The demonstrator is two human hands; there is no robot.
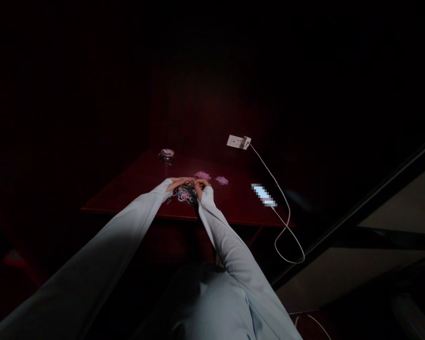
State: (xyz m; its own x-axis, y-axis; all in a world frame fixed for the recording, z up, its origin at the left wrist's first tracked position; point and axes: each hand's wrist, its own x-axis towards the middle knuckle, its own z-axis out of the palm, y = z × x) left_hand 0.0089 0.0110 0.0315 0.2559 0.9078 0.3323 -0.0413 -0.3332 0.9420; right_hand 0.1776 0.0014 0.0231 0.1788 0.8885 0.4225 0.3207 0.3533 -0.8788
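Observation:
A heap of small multicoloured elastic hair ties [185, 194] lies near the front edge of the dark red table. My left hand [179, 182] reaches over the heap's far left side, its fingers stretched out towards the right hand. Opposite it, my right hand [200, 184] has its fingers bent in at the heap's right side; whatever is between them is too small to make out. The fingertips of both hands come close together. Just beyond them sits a pile of pink hair ties [202, 175], with a smaller purple pile [222, 180] to its right.
A clear round jar [167, 156] stands at the table's back left. To the right lies a lit, blurred-out phone [264, 195]. Its white cable [289, 208] loops past the table's right edge up to a charger [246, 142] in the wall socket [234, 141]. The surroundings are dark.

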